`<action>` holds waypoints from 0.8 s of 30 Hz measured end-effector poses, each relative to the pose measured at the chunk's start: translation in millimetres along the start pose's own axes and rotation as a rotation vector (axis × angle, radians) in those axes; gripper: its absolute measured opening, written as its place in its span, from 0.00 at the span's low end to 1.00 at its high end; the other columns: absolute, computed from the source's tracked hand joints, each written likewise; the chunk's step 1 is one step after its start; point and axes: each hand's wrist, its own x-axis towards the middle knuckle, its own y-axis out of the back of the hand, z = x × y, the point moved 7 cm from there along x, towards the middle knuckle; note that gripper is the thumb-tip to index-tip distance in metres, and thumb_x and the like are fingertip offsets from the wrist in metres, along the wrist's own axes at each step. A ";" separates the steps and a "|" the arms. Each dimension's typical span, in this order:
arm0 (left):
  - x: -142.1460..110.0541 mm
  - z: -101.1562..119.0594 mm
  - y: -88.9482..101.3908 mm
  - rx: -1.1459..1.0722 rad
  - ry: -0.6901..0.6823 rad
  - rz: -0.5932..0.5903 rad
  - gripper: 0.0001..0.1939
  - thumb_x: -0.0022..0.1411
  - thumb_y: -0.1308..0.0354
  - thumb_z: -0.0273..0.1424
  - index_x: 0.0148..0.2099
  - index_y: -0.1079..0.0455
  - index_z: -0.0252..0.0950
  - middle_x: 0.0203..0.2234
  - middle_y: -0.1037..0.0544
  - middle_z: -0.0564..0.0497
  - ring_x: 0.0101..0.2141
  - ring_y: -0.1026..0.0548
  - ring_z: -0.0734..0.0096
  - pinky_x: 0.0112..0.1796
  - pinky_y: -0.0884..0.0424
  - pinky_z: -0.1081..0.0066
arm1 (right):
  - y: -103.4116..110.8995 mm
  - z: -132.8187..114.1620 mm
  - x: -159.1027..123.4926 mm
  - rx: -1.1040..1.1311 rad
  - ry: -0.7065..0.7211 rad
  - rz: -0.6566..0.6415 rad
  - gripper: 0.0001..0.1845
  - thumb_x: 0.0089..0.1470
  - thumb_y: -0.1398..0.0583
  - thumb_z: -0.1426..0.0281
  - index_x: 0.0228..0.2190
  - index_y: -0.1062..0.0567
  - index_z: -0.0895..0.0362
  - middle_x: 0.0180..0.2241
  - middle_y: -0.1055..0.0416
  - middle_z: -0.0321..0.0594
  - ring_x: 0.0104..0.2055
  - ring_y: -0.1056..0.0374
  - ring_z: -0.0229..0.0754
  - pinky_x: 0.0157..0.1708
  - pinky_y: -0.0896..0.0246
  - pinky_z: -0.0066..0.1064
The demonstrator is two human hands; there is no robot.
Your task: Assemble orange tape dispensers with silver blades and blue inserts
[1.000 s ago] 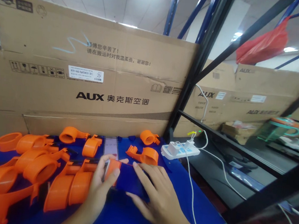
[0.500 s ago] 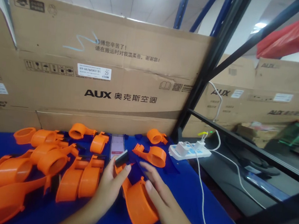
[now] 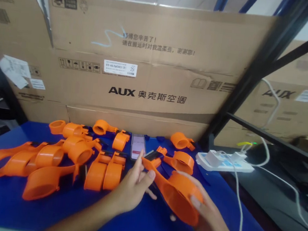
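An orange tape dispenser with a black part at its narrow end is held up over the blue tabletop. My right hand wraps around its wide ring from the right. At the narrow end, my left hand has its thumb and fingers closed about the dispenser's edge; some of these fingers are hidden. Just behind lies another orange tape dispenser, and one more dispenser sits farther back. To the left, a pair of dispensers stands side by side near my left hand.
Several more orange dispensers crowd the table's left side. A phone lies at the back, before a large cardboard panel. On the right are a white power strip with cables and a black metal frame post.
The dispenser in my hands has turned, so its ring opening now faces me more. My right hand has shifted around the ring. The whole view has swung left.
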 end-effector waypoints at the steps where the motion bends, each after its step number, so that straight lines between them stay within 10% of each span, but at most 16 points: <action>1: -8.8 5.0 -0.1 0.014 0.001 -0.010 0.46 0.68 0.41 0.46 0.77 0.61 0.42 0.56 0.24 0.34 0.39 0.17 0.56 0.39 0.17 0.56 | -0.1 2.1 1.4 0.086 -0.051 0.018 0.31 0.58 0.38 0.50 0.58 0.27 0.49 0.55 0.24 0.50 0.46 0.23 0.60 0.30 0.23 0.43; 5: -62.9 40.4 13.3 0.200 -0.113 -0.010 0.45 0.62 0.33 0.37 0.75 0.49 0.49 0.69 0.36 0.36 0.58 0.26 0.37 0.50 0.23 0.43 | 0.0 -1.3 -0.1 0.205 -0.128 0.126 0.31 0.54 0.37 0.49 0.55 0.22 0.51 0.54 0.23 0.54 0.48 0.24 0.67 0.30 0.23 0.48; 10: -138.3 106.5 104.2 1.141 -0.494 0.255 0.32 0.54 0.29 0.32 0.62 0.26 0.53 0.59 0.23 0.45 0.58 0.27 0.39 0.59 0.31 0.42 | -7.8 -3.3 -0.8 0.187 -0.128 0.160 0.32 0.53 0.36 0.47 0.55 0.23 0.49 0.59 0.26 0.51 0.55 0.27 0.70 0.29 0.23 0.47; 16: -176.7 111.9 209.3 1.843 -0.458 0.268 0.27 0.63 0.35 0.37 0.64 0.29 0.48 0.60 0.24 0.44 0.57 0.27 0.43 0.58 0.33 0.44 | -37.5 17.6 14.5 0.238 -0.140 0.064 0.35 0.53 0.34 0.49 0.57 0.26 0.52 0.55 0.23 0.54 0.47 0.22 0.67 0.28 0.22 0.48; 24: -168.5 96.4 202.7 1.870 -0.484 0.252 0.16 0.64 0.38 0.30 0.52 0.20 0.49 0.48 0.19 0.47 0.45 0.25 0.52 0.50 0.30 0.53 | -69.1 40.5 11.0 0.227 -0.060 0.055 0.20 0.56 0.34 0.52 0.47 0.20 0.49 0.52 0.24 0.46 0.47 0.24 0.59 0.35 0.18 0.49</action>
